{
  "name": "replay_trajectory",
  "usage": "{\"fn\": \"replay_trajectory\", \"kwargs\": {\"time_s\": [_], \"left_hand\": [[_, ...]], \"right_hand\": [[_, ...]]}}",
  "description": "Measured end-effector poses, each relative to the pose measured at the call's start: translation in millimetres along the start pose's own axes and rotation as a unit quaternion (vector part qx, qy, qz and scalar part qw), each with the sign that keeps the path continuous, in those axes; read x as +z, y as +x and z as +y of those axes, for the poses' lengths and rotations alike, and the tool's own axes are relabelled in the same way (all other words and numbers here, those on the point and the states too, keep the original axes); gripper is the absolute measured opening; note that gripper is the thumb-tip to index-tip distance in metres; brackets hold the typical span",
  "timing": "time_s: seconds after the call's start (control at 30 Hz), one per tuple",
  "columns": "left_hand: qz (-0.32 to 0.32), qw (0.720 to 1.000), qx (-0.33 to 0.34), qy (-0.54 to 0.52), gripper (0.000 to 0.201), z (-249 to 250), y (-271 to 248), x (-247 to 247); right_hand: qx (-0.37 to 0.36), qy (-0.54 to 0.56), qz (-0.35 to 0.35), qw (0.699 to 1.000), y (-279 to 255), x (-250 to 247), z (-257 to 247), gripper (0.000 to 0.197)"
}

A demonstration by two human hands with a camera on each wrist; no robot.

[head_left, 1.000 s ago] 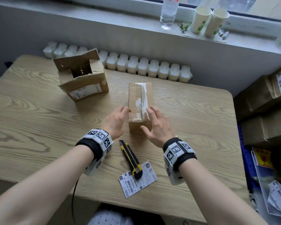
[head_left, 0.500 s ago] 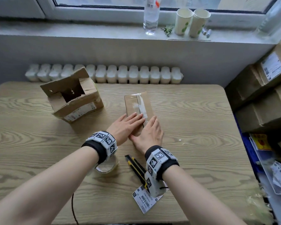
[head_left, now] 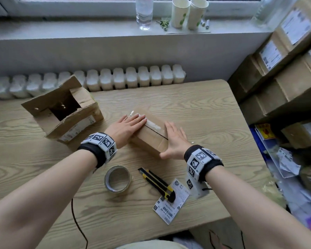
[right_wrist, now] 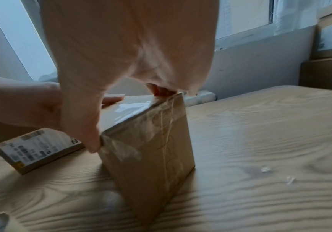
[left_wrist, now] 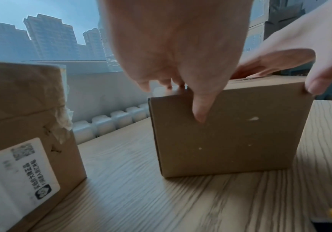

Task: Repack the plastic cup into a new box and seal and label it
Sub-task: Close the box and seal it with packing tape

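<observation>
A small brown cardboard box (head_left: 150,138), closed and with clear tape along its top seam, stands slantwise on the wooden table (head_left: 196,112). My left hand (head_left: 127,126) lies flat on the box's far left top, fingers straight; in the left wrist view its thumb (left_wrist: 200,108) points down the box's side (left_wrist: 230,138). My right hand (head_left: 174,139) presses against the box's right side, its thumb at the near corner. The right wrist view shows the taped end (right_wrist: 151,150). No plastic cup is in sight.
An opened old box (head_left: 70,123) with a label sits at the left. Near the front edge lie a tape roll (head_left: 118,178), a yellow-black utility knife (head_left: 156,184) and a shipping label (head_left: 171,200). Stacked cartons (head_left: 285,72) stand at the right. Paper cups and a bottle stand on the windowsill.
The box has swung so its far end points left. My hands went from lying together on its near top to one on each side.
</observation>
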State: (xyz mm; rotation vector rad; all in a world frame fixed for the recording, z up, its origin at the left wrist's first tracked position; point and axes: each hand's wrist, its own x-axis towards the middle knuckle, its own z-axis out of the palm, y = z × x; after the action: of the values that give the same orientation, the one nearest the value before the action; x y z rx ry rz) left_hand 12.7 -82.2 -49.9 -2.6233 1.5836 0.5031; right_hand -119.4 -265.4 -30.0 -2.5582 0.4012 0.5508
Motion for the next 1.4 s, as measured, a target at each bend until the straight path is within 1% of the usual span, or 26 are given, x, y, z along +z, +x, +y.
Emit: {"fn": "replay_trajectory", "kwargs": {"time_s": [0.17, 0.23, 0.27, 0.33, 0.43, 0.5, 0.57, 0.6, 0.63, 0.67, 0.73, 0.77, 0.8, 0.87, 0.9, 0.93, 0.97, 1.03, 1.1, 1.17, 1.27, 1.33, 1.37, 1.4], "left_hand": [[-0.022, 1.000, 0.002, 0.002, 0.087, -10.5, -4.2, -5.3], [-0.013, 1.000, -0.007, -0.022, 0.092, -12.6, -2.2, -7.0], [-0.005, 0.999, -0.012, -0.033, 0.093, -12.3, 0.0, -8.2], [0.006, 0.998, -0.023, -0.052, 0.091, -10.7, 4.4, -11.7], [0.021, 0.996, -0.036, -0.077, 0.091, -8.1, 7.5, -17.6], [0.021, 0.995, -0.047, -0.080, 0.098, -5.9, 7.7, -20.2], [0.008, 0.995, -0.070, -0.070, 0.107, -0.9, 7.6, -21.9], [0.003, 0.994, -0.083, -0.066, 0.110, 2.6, 7.3, -21.9], [-0.002, 0.993, -0.096, -0.065, 0.113, 6.3, 6.8, -20.9], [-0.003, 0.992, -0.107, -0.069, 0.116, 10.5, 5.6, -19.4], [0.002, 0.986, -0.134, -0.095, 0.122, 19.6, 2.4, -15.1], [0.001, 0.983, -0.146, -0.114, 0.125, 24.4, 0.3, -12.3], [-0.001, 0.979, -0.155, -0.131, 0.128, 29.6, -1.9, -9.9], [-0.007, 0.975, -0.167, -0.147, 0.132, 38.5, -6.4, -5.2], [-0.010, 0.973, -0.171, -0.155, 0.130, 42.3, -8.8, -4.7], [-0.010, 0.970, -0.175, -0.167, 0.125, 46.1, -11.9, -6.0], [-0.007, 0.967, -0.179, -0.183, 0.115, 49.7, -14.5, -7.5], [0.015, 0.959, -0.184, -0.215, 0.087, 58.2, -18.7, -11.8], [0.058, 0.943, -0.202, -0.258, 0.065, 62.9, -21.2, -12.0], [0.082, 0.928, -0.212, -0.297, 0.053, 64.7, -21.9, -7.6], [0.100, 0.910, -0.207, -0.344, 0.035, 68.4, -22.1, -1.7], [0.126, 0.893, -0.210, -0.377, 0.027, 73.7, -20.1, -1.0], [0.140, 0.878, -0.220, -0.401, 0.027, 76.8, -18.9, -0.9], [0.155, 0.857, -0.238, -0.431, 0.030, 79.5, -17.1, -1.3]], "right_hand": [[-0.020, -0.020, -0.033, 0.999, -0.8, -12.9, 17.2, 0.115], [-0.030, -0.004, -0.018, 0.999, -0.5, -17.5, 23.2, 0.108], [-0.028, 0.015, 0.003, 0.999, -0.3, -18.6, 26.5, 0.101], [-0.005, 0.065, 0.067, 0.996, -2.9, -18.4, 29.5, 0.086], [0.049, 0.101, 0.153, 0.982, -8.8, -12.5, 30.4, 0.073], [0.090, 0.123, 0.201, 0.968, -14.1, -5.3, 29.6, 0.062], [0.135, 0.174, 0.244, 0.945, -22.0, -0.6, 26.7, 0.043], [0.148, 0.208, 0.251, 0.934, -26.1, 0.8, 24.8, 0.031], [0.152, 0.237, 0.239, 0.929, -29.1, 3.0, 22.3, 0.022], [0.148, 0.260, 0.204, 0.932, -31.1, 5.8, 19.0, 0.020], [0.130, 0.303, 0.096, 0.939, -31.5, 11.7, 6.8, 0.034], [0.127, 0.335, 0.051, 0.932, -31.0, 14.3, -0.3, 0.044], [0.131, 0.378, 0.021, 0.916, -30.1, 16.4, -6.2, 0.051], [0.155, 0.472, -0.009, 0.868, -30.1, 18.4, -15.2, 0.056], [0.165, 0.506, -0.018, 0.847, -30.8, 19.0, -17.1, 0.058], [0.171, 0.517, -0.030, 0.838, -32.2, 19.7, -17.0, 0.061], [0.174, 0.512, -0.046, 0.840, -33.7, 21.4, -14.9, 0.064], [0.173, 0.507, -0.066, 0.842, -37.5, 22.9, -10.5, 0.070], [0.165, 0.529, -0.059, 0.830, -39.9, 23.8, -5.3, 0.074], [0.147, 0.560, -0.037, 0.815, -40.7, 22.5, -1.0, 0.074], [0.109, 0.596, -0.003, 0.796, -39.0, 17.9, 3.4, 0.068], [0.109, 0.616, 0.013, 0.780, -35.3, 13.4, 6.4, 0.064], [0.113, 0.627, 0.017, 0.770, -31.8, 11.9, 8.7, 0.061], [0.115, 0.633, 0.021, 0.765, -27.0, 10.8, 12.5, 0.059]]}}
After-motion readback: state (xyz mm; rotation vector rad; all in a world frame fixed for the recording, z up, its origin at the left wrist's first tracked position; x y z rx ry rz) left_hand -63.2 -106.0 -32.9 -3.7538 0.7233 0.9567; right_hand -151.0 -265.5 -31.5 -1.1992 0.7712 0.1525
